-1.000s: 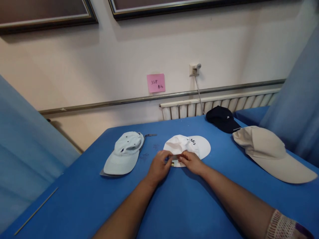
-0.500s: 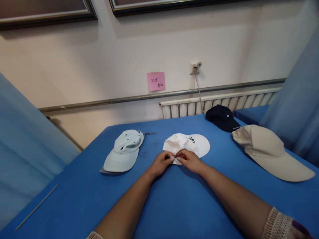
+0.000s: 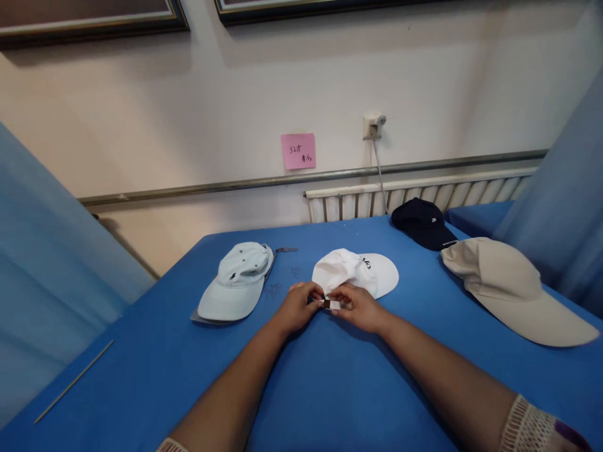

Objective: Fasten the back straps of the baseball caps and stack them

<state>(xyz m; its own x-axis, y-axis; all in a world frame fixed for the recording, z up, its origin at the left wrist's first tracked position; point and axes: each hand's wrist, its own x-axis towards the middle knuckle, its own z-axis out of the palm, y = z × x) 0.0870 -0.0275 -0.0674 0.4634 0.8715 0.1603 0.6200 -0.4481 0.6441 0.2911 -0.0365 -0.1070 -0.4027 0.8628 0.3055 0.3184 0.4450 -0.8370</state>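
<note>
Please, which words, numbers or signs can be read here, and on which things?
"32": pink note; its other handwriting is unclear.
White cap: black lettering, unreadable.
Navy cap: white marks, too small.
Light blue cap: dark emblem, too small.
Blue table cover: faint dark marks, unreadable.

A pale wall (image 3: 235,113) bears dark frames (image 3: 94,31); a metal pipe (image 3: 226,187) crosses above a radiator (image 3: 400,186); blue curtains (image 3: 56,270) hang either side.

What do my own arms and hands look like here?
Your left hand and right hand wear no gloves. The right sleeve is cream openwork with a purple patch; only a sliver of the left sleeve, also cream, shows.
</note>
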